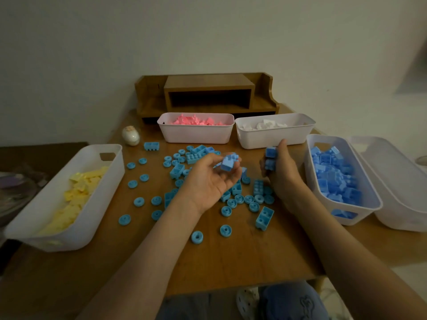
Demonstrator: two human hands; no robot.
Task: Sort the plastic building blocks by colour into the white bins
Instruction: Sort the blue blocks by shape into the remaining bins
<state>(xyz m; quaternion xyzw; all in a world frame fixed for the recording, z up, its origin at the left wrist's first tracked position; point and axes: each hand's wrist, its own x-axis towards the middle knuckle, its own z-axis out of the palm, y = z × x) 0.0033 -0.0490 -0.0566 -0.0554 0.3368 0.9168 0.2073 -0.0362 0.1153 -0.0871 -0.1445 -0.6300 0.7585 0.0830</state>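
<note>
While both hands hover above the middle of the table (231, 262), each is curled around darker blue blocks. The left hand (208, 179) is turned palm up, its fingers half closed, pinching a darker blue block (227, 163) between thumb and fingertips. The right hand (280, 172) is closed more tightly, clasping a short stack of blue blocks (270, 158) that pokes out above the thumb; it looks like two blocks, though the dim light makes the count uncertain.

Beneath and around the hands lie the scattered light blue pieces (233, 199): bricks and many small round wheel-like parts, spread over the wooden surface.

Just to the right of the right hand stands a white bin of blue blocks (310, 176), well filled. Beyond it lies another white container (397, 181), tilted on its side. At the back are two more bins, the pink bin (196, 135) and the white-block bin (275, 139), side by side. On the left edge sits the yellow bin (101, 179). A small egg-shaped object (130, 135) rests near the pink bin, and a wooden shelf unit (208, 93) stands against the wall.
</note>
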